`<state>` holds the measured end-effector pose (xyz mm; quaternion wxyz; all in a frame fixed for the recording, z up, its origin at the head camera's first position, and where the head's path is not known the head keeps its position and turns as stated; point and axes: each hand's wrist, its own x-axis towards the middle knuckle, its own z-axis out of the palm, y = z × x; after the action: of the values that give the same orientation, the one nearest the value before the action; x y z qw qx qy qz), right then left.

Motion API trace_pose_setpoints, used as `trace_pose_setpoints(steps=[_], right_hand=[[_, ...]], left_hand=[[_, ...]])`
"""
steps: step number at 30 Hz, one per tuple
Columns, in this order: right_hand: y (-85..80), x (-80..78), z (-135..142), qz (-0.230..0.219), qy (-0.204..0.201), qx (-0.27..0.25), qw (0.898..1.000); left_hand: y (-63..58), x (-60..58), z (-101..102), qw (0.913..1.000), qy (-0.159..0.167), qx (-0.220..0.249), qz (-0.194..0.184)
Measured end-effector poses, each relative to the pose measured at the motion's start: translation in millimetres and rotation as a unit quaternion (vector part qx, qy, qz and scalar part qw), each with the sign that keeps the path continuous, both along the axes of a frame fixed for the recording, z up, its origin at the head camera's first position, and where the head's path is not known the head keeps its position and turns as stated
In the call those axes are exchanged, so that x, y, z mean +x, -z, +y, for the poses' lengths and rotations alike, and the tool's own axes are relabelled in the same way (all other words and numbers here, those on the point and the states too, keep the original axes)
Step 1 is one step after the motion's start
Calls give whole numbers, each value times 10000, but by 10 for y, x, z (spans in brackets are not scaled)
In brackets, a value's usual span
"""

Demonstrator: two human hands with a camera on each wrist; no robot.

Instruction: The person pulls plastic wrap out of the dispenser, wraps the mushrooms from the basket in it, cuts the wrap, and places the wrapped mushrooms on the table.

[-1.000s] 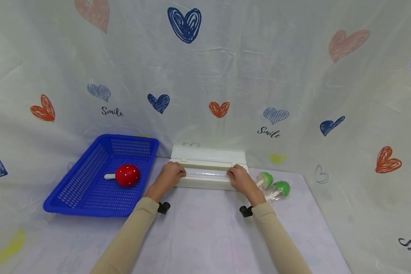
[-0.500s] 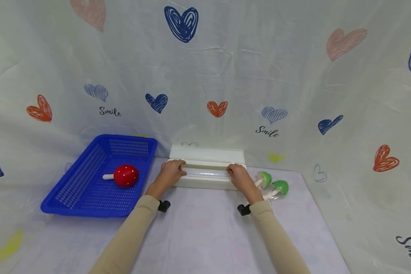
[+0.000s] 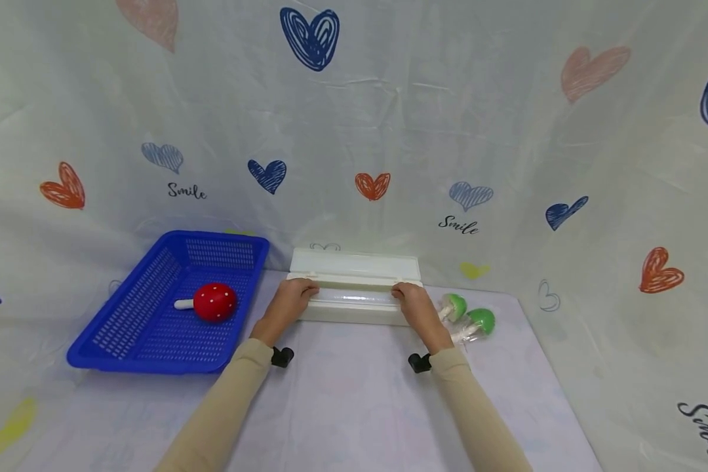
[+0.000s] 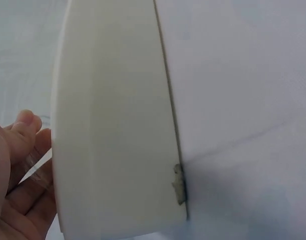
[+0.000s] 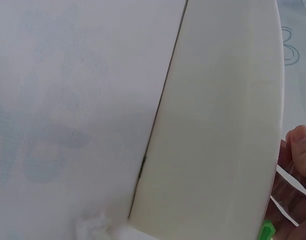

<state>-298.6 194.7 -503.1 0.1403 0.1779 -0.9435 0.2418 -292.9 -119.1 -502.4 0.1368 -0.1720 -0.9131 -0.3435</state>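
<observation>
A long off-white cling film dispenser box [image 3: 354, 314] lies at the back of the table with its lid [image 3: 354, 265] tipped back. Clear shiny film [image 3: 356, 297] shows in its opening. My left hand [image 3: 286, 307] is at the box's left end; in the left wrist view, thumb and fingers pinch clear film [image 4: 36, 170] beside the box wall. At the right end, my right hand [image 3: 419, 311] has thumb and fingers curled at the film, which shows see-through between them in the right wrist view. Parts of both hands' fingers are hidden behind the box in the wrist views.
Left of the box stands a blue plastic basket [image 3: 153, 354] holding a red, white-dotted toy mushroom [image 3: 215, 302]. Two green-capped toy mushrooms, one farther back [image 3: 455, 305] and one nearer [image 3: 480, 320] in clear wrapping, lie beside my right wrist. A heart-printed curtain [image 3: 354, 118] hangs behind.
The head view has shifted slightly. My left fingers rose a little, then lowered at the box's end. The right hand, box and basket stay about where they were.
</observation>
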Motion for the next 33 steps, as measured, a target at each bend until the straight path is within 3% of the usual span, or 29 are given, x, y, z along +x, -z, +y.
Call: trace_pose_setpoints(steps=[8, 18, 25, 33], right_hand=[[-45, 51, -10, 593, -148, -292, 9977], [-70, 125, 47, 913, -353, -644, 9931], [-93, 205, 54, 904, -342, -907, 9912], [-147, 309, 67, 1260, -536, -988, 9856]], left_hand=[[-67, 39, -39, 9996, 13, 218, 155], [-174, 145, -41, 9987, 23, 371, 339], [-213, 207, -46, 9967, -77, 500, 635], [-269, 310, -61, 9960, -45, 540, 714]])
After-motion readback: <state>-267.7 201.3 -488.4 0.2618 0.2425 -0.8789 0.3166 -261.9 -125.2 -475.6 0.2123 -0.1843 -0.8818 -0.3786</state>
